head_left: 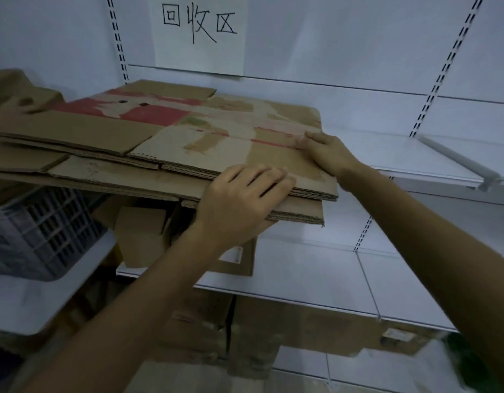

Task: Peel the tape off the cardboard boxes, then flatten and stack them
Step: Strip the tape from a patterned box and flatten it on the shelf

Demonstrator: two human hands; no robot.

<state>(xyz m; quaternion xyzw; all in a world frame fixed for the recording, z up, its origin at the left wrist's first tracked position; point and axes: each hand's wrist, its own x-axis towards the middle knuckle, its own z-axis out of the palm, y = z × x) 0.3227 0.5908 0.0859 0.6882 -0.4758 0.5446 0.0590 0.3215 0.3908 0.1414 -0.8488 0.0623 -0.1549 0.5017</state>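
Cardboard, flattened and stacked [165, 143], stretches leftward from both hands, its long axis running left to right across the white shelf [432, 154]. The left hand [242, 199] clamps the stack's near right edge, fingers on top. The right hand [327, 151], farther in, presses flat on the top sheet.

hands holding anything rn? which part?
Left hand clamps the near right corner of the flattened cardboard stack, fingers on top, thumb hidden below. Right hand lies on the top sheet near its right edge; no clear grip.
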